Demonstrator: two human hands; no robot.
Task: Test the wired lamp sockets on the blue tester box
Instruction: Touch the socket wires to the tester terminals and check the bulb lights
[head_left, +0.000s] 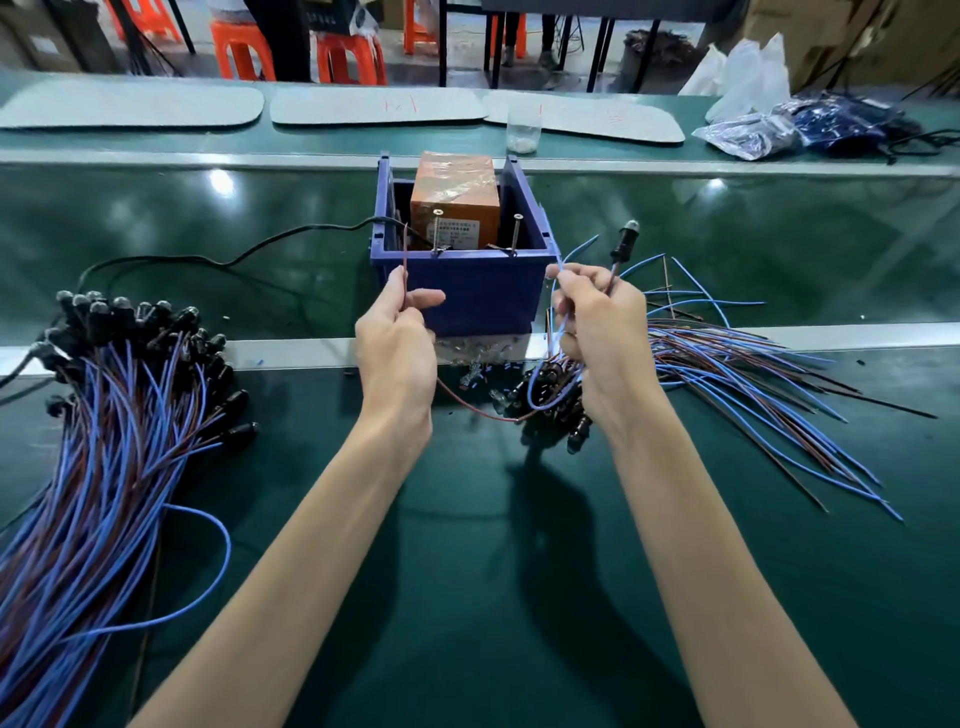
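Note:
The blue tester box (478, 291) stands on the green bench with an orange unit (454, 195) inside and two upright screws (438, 231) at its front rim. My left hand (397, 345) pinches a brown wire (404, 254) whose bare end points up beside the left screw. My right hand (597, 332) pinches a blue wire (558, 283) near the box's right corner and also holds a brown lead that carries a black lamp socket (623, 241) upright above the hand. Below my right hand lies a cluster of black sockets (556, 410).
A large bundle of wired sockets (119, 395) lies at the left, another spread of blue and brown wires (737, 374) at the right. A black power cord (244, 254) runs left from the box. Small clear bulbs (475, 371) lie before the box. Grey mats, a plastic cup (523, 130) and bags sit behind.

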